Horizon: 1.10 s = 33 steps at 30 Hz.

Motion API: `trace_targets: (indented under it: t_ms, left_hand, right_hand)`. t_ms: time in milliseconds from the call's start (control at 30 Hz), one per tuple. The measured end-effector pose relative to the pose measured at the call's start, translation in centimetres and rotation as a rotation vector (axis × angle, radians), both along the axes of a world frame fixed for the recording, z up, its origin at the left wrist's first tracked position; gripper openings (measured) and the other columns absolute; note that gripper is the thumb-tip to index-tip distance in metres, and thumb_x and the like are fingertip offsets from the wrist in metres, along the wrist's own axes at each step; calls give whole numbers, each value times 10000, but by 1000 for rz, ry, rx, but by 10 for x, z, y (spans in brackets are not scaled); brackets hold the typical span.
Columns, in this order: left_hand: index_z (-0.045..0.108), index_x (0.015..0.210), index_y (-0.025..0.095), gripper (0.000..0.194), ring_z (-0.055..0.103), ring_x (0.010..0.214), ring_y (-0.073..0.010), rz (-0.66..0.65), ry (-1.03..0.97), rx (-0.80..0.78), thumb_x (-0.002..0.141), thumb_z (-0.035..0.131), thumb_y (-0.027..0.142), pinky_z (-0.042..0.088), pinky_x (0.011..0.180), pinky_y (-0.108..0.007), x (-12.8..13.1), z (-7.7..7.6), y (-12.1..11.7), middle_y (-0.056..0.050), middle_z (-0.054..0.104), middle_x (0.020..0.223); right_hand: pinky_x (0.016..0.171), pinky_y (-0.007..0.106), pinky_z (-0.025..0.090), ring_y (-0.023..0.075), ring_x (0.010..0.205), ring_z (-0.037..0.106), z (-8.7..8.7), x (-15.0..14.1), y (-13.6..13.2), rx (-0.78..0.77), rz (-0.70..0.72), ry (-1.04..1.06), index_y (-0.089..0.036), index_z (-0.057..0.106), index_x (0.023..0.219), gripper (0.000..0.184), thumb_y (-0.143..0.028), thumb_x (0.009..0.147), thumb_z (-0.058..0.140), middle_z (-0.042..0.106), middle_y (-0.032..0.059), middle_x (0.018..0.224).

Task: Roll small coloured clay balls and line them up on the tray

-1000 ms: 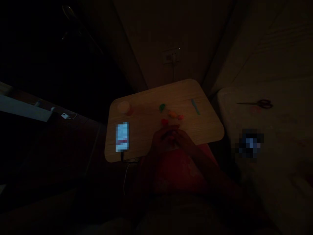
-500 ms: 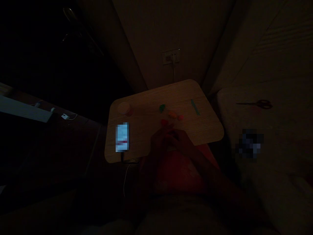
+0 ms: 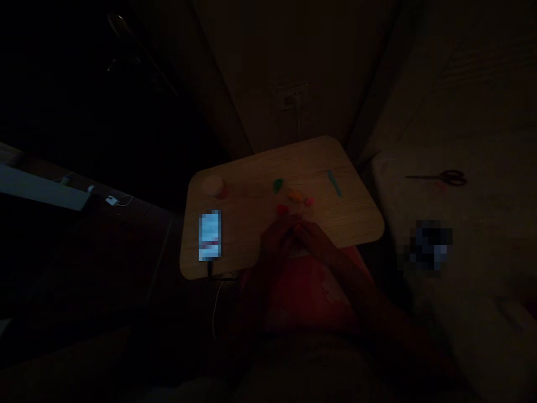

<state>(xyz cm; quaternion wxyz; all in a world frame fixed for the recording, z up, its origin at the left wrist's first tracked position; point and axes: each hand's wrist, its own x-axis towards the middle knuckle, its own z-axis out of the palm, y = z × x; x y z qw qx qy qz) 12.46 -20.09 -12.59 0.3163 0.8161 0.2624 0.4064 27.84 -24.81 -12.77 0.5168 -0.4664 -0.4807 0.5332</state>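
Note:
Over the near edge of the small wooden table (image 3: pixel 247 218), my left hand (image 3: pixel 277 238) and my right hand (image 3: pixel 314 239) meet with fingers curled together. Whatever they hold is too dark to make out; a faint reddish spot shows between the fingertips. Just beyond my left fingers lies a red lump (image 3: pixel 282 209). Behind it are an orange lump (image 3: pixel 296 196), a small pink ball (image 3: pixel 309 201) and a dark green piece (image 3: pixel 278 185). A flat teal strip (image 3: pixel 334 183) rests farther right.
A lit phone (image 3: pixel 210 235) with a cable lies at the table's left, below a pale round tub (image 3: pixel 213 186). Scissors (image 3: pixel 440 178) and a blurred-out object (image 3: pixel 430 246) are on the pale surface at right. A wall socket (image 3: pixel 293 98) is behind the table. The room is very dark.
My hands have drawn closer together and the right fingers have curled in over the left. The lumps, phone and tub stay in place.

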Motion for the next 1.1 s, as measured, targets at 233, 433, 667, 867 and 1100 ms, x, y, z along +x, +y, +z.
trace_targets:
  t_ms: [233, 433, 667, 867, 1100]
  left_hand:
    - [674, 1375, 223, 378, 670, 1302, -238, -57, 30, -18, 1021, 581, 321, 541, 1146, -439, 1, -1, 2, -108, 715, 1377]
    - [613, 1455, 255, 426, 621, 1373, -237, -117, 55, -12, 1034, 552, 282, 508, 1186, -461, -1, 0, 4, -90, 657, 1464]
    - [492, 1551, 327, 534, 580, 1419, -218, -187, 27, 37, 1030, 558, 227, 514, 1189, -433, -2, -6, 9, -53, 583, 1544]
    - [507, 1537, 349, 560, 607, 1391, -239, -206, 25, 3, 995, 639, 301, 550, 1151, -445, -2, -6, 9, -55, 592, 1534]
    - [542, 1517, 300, 593, 598, 1400, -268, -157, -15, -125, 951, 705, 369, 499, 1189, -475, 4, 0, 3, -97, 609, 1518]
  right_hand:
    - [526, 255, 384, 118, 561, 452, 0, 7, 2, -45, 65, 109, -201, 563, 725, 569, -746, 885, 607, 512, -19, 621]
    - [517, 247, 373, 109, 560, 436, -3, 13, 0, -48, 108, 97, -189, 624, 832, 449, -627, 934, 621, 522, -24, 654]
    - [485, 233, 377, 96, 536, 451, 1, 19, 4, -22, 146, 91, -178, 642, 850, 391, -563, 888, 695, 550, -28, 667]
    - [453, 233, 336, 92, 483, 441, 2, 20, 4, -45, 81, 25, -183, 632, 735, 436, -595, 846, 720, 529, -30, 589]
    - [446, 231, 311, 88, 468, 412, 0, 11, 1, -88, -37, 98, -176, 648, 809, 468, -638, 840, 708, 523, -41, 587]
